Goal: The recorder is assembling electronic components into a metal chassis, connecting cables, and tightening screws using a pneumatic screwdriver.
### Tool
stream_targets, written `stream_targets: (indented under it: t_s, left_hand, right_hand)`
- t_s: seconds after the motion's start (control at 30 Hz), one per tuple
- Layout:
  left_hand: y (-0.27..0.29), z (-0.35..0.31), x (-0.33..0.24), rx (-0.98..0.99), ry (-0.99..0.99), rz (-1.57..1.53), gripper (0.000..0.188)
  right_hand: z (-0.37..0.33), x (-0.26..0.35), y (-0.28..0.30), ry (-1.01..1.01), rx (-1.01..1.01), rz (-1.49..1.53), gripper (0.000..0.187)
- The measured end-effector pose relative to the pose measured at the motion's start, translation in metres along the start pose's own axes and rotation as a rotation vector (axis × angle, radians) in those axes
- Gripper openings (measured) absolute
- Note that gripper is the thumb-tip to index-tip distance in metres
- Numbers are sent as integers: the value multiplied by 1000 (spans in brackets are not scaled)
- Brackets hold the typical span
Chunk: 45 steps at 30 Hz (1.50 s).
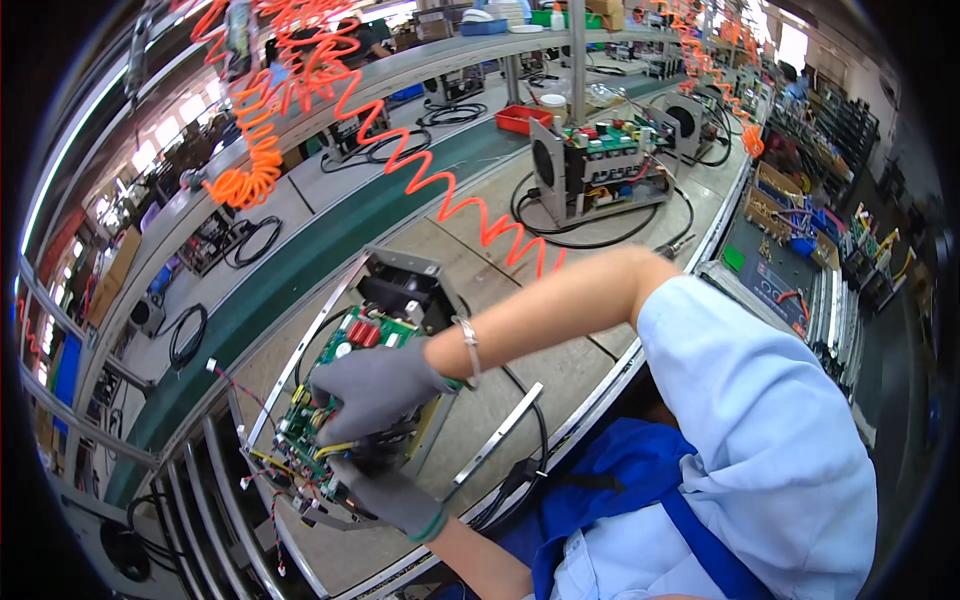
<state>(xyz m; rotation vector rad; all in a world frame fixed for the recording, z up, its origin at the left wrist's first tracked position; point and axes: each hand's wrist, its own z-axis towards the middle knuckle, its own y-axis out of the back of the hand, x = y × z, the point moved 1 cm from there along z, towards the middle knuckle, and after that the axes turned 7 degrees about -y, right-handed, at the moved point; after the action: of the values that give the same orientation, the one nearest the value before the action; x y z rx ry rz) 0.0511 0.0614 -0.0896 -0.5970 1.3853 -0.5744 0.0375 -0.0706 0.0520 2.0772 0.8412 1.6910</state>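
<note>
A partly built machine with an open metal frame (442, 408) lies on the bench in front of me. Its green circuit board (358, 328) carries red components, and a black fan housing (405, 285) stands at its far end. My right hand (375, 390), in a grey glove, reaches over the board with thumb and fingers bent inward; what lies between them is too small to tell. Close to the frame's near side is my left hand (400, 500), gloved too, its fingers hidden among dark parts and yellow wires (335, 451). Thin wires with white connectors (213, 366) hang off the board's left side.
A loose metal strip (498, 433) and black cable (543, 440) lie at the bench's near edge. Orange coiled hoses (440, 190) hang overhead. Another open machine (600, 165) and a red tray (523, 119) stand farther right. Metal rollers (215, 500) adjoin the bench on the left.
</note>
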Motion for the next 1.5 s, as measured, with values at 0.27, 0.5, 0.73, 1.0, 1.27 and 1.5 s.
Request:
stream_targets:
  t_s: [0.27, 0.5, 0.73, 1.0, 1.27, 1.5]
  left_hand:
    - [102, -50, 12, -404, -875, 990, 40]
    - [155, -8, -6, 109, -403, 1461, 54]
    - [143, 64, 51, 194, -438, 1372, 51]
    - [167, 99, 67, 171, -425, 1295, 48]
    - [200, 120, 60, 147, -395, 1232, 44]
    - [187, 140, 35, 179, -418, 1188, 41]
  right_hand:
    - [-55, -110, 9, 482, -1157, -76, 65]
    - [-24, -168, -15, 243, -1002, 177, 81]
    - [5, -211, -1, 11, -671, 274, 59]
    - [28, -220, -19, -38, -623, 287, 53]
    - [21, -219, -15, -74, -668, 249, 56]
    - [35, -212, -23, -83, -742, 318, 40]
